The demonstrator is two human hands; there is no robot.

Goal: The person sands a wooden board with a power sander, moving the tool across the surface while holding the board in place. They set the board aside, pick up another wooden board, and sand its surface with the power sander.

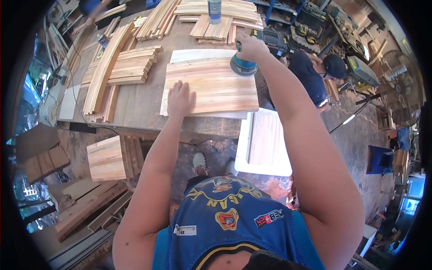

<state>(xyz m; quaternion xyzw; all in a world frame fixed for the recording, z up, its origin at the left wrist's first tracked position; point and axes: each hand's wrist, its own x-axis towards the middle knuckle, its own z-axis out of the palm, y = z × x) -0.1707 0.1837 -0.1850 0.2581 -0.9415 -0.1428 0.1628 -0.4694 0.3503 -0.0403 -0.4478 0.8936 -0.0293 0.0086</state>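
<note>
A glued-up wooden panel [211, 85] lies flat on a white sheet [204, 54] near the front edge of the workbench [135, 101]. My left hand [180, 96] rests on the panel's left side, fingers stretched forward over the wood. At the panel's far right corner, my right hand [253, 48] is wrapped round the top of a teal and black orbital sander [244, 65]. The sander's pad sits at the panel's right edge. My right palm and fingers cover most of its upper body.
Stacks of wooden strips [121, 65] fill the bench's left and far sides, with a blue can [214, 11] among them. Another panel [265, 137] stands on a white board below the right edge. A person [310, 74] bends down at the right, near a fan [398, 94].
</note>
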